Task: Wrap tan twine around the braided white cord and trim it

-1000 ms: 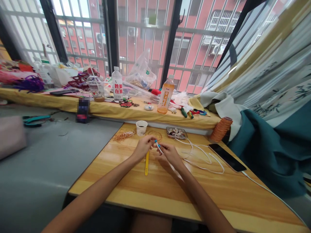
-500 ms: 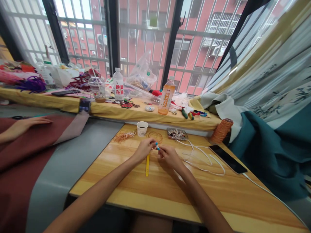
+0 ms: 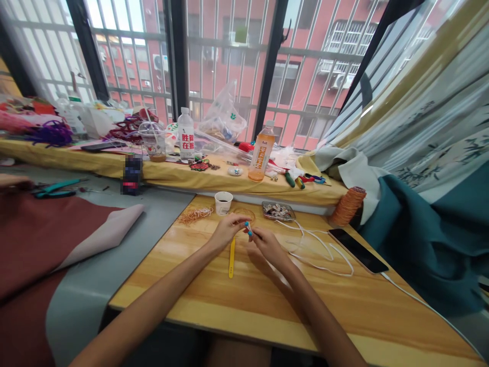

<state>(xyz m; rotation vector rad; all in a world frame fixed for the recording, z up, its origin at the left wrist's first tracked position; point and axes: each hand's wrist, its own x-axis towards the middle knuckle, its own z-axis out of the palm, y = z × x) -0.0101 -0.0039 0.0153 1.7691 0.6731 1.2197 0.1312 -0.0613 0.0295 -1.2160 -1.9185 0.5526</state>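
Note:
My left hand and my right hand meet above the middle of the wooden table, fingers pinched close together. Between their fingertips is a small white and blue piece, too small for me to name. Just below the left hand lies a narrow yellow strip. Behind the hands a ring of thin tan cord rests on the wood, partly hidden by my left fingers. To the right of my right hand, a white cord lies in loose loops.
A paper cup of dark liquid stands behind my left hand, beside loose orange threads. A clear tray holds small pieces. A phone and an orange thread spool are at right. At left, reddish-brown sheet material covers a grey table.
Both hands stay in place; the white and blue piece has shifted slightly between my fingers. At left, a co-worker's hand has drawn back and the brown sheet has moved, uncovering teal-handled pliers.

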